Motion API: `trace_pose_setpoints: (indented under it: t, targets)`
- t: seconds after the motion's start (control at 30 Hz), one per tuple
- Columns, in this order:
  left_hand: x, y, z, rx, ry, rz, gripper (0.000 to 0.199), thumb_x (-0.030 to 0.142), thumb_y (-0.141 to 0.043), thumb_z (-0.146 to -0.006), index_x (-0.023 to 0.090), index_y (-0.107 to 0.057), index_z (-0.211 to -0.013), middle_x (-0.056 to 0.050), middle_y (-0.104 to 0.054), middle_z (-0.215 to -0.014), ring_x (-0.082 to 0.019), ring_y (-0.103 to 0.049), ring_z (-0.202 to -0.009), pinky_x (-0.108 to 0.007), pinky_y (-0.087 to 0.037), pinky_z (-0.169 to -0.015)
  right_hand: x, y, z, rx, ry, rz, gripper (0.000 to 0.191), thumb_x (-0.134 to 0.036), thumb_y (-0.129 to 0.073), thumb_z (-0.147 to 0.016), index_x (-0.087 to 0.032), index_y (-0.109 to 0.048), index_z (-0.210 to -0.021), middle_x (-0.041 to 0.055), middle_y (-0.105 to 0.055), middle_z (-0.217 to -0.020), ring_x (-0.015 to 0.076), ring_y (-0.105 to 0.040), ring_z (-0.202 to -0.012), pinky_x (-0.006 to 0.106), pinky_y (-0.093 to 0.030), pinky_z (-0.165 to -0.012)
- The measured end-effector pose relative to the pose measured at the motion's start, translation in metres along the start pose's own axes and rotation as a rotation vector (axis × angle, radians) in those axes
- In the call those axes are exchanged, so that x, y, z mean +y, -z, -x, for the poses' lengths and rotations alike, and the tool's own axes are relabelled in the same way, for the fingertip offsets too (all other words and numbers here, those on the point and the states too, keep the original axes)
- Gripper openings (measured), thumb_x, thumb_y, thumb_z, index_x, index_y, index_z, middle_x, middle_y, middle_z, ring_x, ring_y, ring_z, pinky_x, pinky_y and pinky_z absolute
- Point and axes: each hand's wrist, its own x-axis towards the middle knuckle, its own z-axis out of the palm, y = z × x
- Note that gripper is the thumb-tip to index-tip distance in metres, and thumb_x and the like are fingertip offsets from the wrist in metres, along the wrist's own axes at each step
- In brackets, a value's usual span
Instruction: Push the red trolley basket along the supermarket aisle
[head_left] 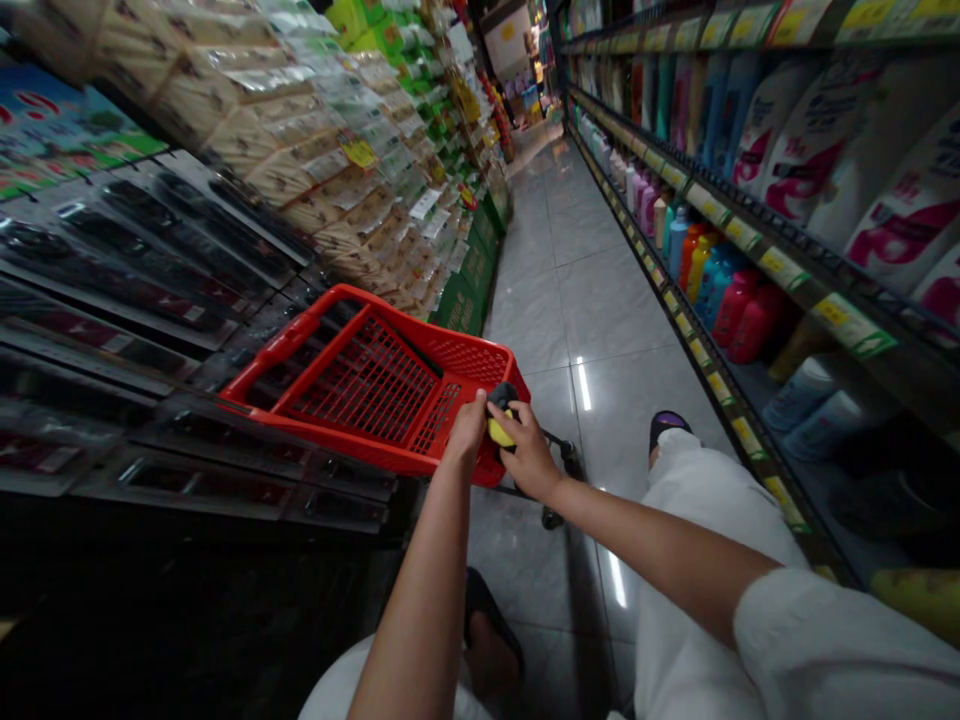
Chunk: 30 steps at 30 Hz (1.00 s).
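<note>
Yellow-and-black item (pixel 497 434) was the small thing between our hands; too little showed for us to say just what it was. Our right hand (pixel 531 445) had its fingers curled around it. Our left hand (pixel 468 425) was right beside it, but most of those fingers were hidden, so we could not tell if they gripped too. All this was over the end of the red shopping cart (pixel 375 448) away from its handle.

We thought a loose finger might let the item drop into the cart, or past the rim onto the shiny tile floor (pixel 540 250). If we leaned hard, the wheels (pixel 571 460) might roll and push the cart into the hanging packs (pixel 172 230) close by it. The bottle shelf (pixel 701 350) ran near our right leg, so a wide elbow might bump it. Most open room was straight up the aisle, between the shelf and the stacked packs (pixel 285 140).
</note>
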Motion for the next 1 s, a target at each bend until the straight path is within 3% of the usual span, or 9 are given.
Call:
trace_pose_setpoints:
  t: [0.13,0.27,0.5,0.7,0.77,0.9,1.0]
  targets:
    - [0.002,0.000,0.000,0.040,0.024,-0.038,0.070,0.076,-0.035,-0.084,0.014,-0.067,-0.076,-0.011,-0.072,-0.079,-0.024,-0.066,-0.084,-0.033,-0.050,-0.075,0.002,0.012,-0.006,-0.103,0.022,0.068,0.079,0.005,-0.052,-0.069,-0.036,-0.058,-0.137,0.0055,-0.051,-0.123,0.0222,-0.051,-0.121,0.042,-0.043,-0.108]
    - [0.002,-0.002,-0.001,-0.026,0.057,-0.080,0.080,0.078,-0.021,-0.087,0.015,-0.067,-0.070,-0.012,-0.070,-0.073,-0.025,-0.067,-0.081,-0.034,-0.051,-0.074,0.006,0.026,-0.029,-0.035,-0.039,0.178,0.079,0.006,-0.049,-0.069,-0.034,-0.059,-0.137,0.0061,-0.053,-0.119,0.0228,-0.053,-0.116,0.042,-0.045,-0.106]
    - [-0.002,-0.001,-0.007,0.137,0.097,-0.037,0.077,0.077,-0.026,-0.088,0.014,-0.068,-0.076,-0.014,-0.073,-0.086,-0.026,-0.067,-0.094,-0.035,-0.051,-0.083,-0.005,0.019,-0.004,-0.201,0.057,0.166,0.075,0.002,-0.051,-0.071,-0.033,-0.059,-0.137,0.0064,-0.054,-0.120,0.0231,-0.055,-0.113,0.039,-0.048,-0.100]
    - [0.002,-0.004,-0.008,0.027,0.103,0.012,0.085,0.084,-0.022,-0.083,0.014,-0.070,-0.071,-0.013,-0.069,-0.069,-0.026,-0.067,-0.079,-0.035,-0.052,-0.072,0.009,0.030,-0.035,-0.051,-0.021,0.204,0.075,0.003,-0.049,-0.071,-0.033,-0.059,-0.137,0.0061,-0.054,-0.118,0.0224,-0.055,-0.113,0.039,-0.046,-0.102]
    - [0.003,-0.004,-0.008,0.054,0.101,-0.001,0.085,0.084,-0.022,-0.083,0.015,-0.069,-0.071,-0.012,-0.068,-0.068,-0.025,-0.066,-0.076,-0.034,-0.051,-0.070,0.005,0.025,-0.022,-0.074,0.009,0.205,0.076,0.002,-0.050,-0.071,-0.030,-0.057,-0.139,0.0075,-0.053,-0.121,0.0236,-0.054,-0.115,0.040,-0.046,-0.102]
    - [0.003,-0.001,-0.007,0.109,0.092,-0.052,0.081,0.081,-0.022,-0.085,0.016,-0.066,-0.068,-0.011,-0.068,-0.067,-0.023,-0.063,-0.072,-0.033,-0.049,-0.068,-0.009,0.012,0.027,-0.242,0.112,0.162,0.074,0.001,-0.055,-0.070,-0.032,-0.060,-0.136,0.0074,-0.054,-0.122,0.0245,-0.055,-0.113,0.040,-0.048,-0.099]
    - [0.003,0.000,-0.005,0.035,0.059,-0.056,0.082,0.080,-0.019,-0.086,0.016,-0.066,-0.064,-0.011,-0.067,-0.066,-0.022,-0.063,-0.071,-0.031,-0.048,-0.066,-0.005,0.011,0.035,-0.159,0.029,0.117,0.075,0.001,-0.056,-0.068,-0.035,-0.061,-0.134,0.0054,-0.054,-0.122,0.0232,-0.055,-0.114,0.039,-0.048,-0.101]
